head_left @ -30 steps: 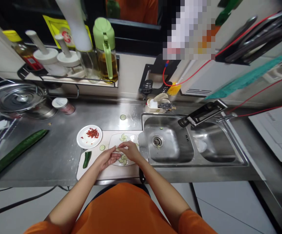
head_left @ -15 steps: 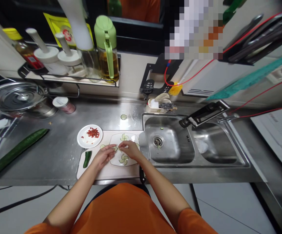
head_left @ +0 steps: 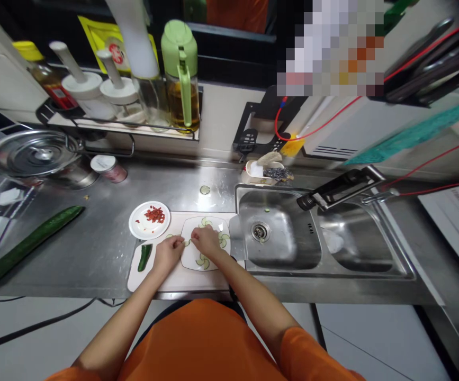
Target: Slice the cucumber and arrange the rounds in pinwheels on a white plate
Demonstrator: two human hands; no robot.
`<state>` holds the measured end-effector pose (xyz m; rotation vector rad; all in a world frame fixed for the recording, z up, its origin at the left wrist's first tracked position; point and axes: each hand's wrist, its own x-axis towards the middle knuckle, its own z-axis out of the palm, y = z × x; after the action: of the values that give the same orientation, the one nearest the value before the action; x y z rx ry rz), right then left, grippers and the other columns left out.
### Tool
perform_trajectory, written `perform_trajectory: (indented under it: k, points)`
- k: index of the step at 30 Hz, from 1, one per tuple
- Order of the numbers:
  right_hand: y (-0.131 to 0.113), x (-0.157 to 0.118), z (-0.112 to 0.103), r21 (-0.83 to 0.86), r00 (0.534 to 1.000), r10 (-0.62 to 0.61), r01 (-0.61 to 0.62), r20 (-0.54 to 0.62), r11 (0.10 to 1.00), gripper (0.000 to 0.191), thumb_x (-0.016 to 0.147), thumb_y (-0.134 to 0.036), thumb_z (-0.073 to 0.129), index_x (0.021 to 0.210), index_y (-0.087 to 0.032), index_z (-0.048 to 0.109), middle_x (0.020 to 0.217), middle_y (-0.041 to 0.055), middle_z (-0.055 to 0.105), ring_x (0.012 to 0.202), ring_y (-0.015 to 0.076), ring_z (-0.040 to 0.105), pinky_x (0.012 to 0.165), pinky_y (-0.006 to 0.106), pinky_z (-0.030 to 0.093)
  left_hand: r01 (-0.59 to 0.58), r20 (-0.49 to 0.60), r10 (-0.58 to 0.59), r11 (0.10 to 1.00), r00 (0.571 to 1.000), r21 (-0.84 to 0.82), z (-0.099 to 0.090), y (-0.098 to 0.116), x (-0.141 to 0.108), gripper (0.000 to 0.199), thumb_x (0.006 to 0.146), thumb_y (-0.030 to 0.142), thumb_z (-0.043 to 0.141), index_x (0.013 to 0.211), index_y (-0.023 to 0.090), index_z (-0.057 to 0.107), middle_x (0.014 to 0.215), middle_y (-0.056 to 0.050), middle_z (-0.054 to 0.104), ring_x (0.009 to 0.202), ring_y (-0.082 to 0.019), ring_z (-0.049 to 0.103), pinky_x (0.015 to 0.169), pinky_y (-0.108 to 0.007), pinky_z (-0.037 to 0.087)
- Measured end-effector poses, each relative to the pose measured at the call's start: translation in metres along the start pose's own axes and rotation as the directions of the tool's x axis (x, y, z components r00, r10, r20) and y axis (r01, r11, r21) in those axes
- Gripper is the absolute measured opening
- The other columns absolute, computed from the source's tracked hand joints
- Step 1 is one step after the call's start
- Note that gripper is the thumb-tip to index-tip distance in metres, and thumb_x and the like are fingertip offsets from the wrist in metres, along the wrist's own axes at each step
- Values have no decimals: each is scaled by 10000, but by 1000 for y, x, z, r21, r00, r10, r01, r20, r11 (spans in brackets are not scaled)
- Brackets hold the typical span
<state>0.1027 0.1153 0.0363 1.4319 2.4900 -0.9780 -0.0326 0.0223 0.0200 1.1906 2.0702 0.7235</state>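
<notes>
My left hand [head_left: 168, 254] is at the left edge of a white square plate [head_left: 189, 263], thumb and fingertips pinched on a thin cucumber slice [head_left: 187, 243]. Over the plate's middle, my right hand [head_left: 207, 243] is closed too, its fingertips at the slice's other end. Curved slices form fan-like clusters on the plate, one cluster [head_left: 203, 261] near the front and another [head_left: 224, 239] at the right; my right hand partly covers the far one. The plate rests on a pale cutting board [head_left: 158, 283]. A short cucumber piece [head_left: 144, 257] lies left of my left hand.
A round white plate [head_left: 137, 226] with chopped red bits [head_left: 155, 214] overlaps the board's back left corner. A whole cucumber [head_left: 30, 247] lies at the left. One round slice [head_left: 204, 189] is behind the board. The double sink [head_left: 280, 233] is at the right.
My left hand's fingers, stretched out before, have curled into a pinch. My right hand has turned, knuckles up, and stays close to the left over the plate. The view has shifted slightly.
</notes>
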Motion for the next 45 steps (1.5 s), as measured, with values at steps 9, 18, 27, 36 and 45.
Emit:
perform_trajectory:
  k: [9,18,27,36,45]
  points:
    - [0,4,9,-136,994,-92,83,-61,987,197,894,-258,453,844,-225,642,895,60,635,984,236,421,736,321,317,-81,-43,85,992,995,97,3,-5,4,207,752,269,517,859,166,660,789,-46,643,737,-165,583,720,-272,435]
    - [5,-6,12,-182,982,-144,121,-119,976,212,913,-298,442,909,-225,640,989,70,599,1032,249,373,739,333,323,-108,-57,114,989,992,101,6,-12,3,204,769,290,524,880,169,644,886,-73,650,845,-194,590,792,-304,451]
    - [16,-28,27,-308,929,-339,282,-149,909,219,919,-207,416,962,-219,631,1041,69,592,1079,266,365,783,365,327,-161,-108,170,983,979,91,10,-17,2,206,773,307,527,871,174,650,867,-67,652,843,-205,590,790,-320,458]
    - [26,-29,23,-385,890,-448,386,-85,838,244,927,-183,396,1069,-214,592,1145,75,572,1211,272,320,862,394,305,-159,-115,171,981,979,107,10,-16,2,211,781,317,527,872,170,648,844,-66,647,804,-197,588,766,-316,458]
    - [26,-27,27,-397,883,-450,368,-133,841,253,931,-182,381,1053,-200,602,1118,87,594,1211,282,337,855,397,308,-155,-127,167,983,978,103,10,-14,1,214,791,322,526,877,170,648,853,-70,648,812,-201,588,774,-319,457]
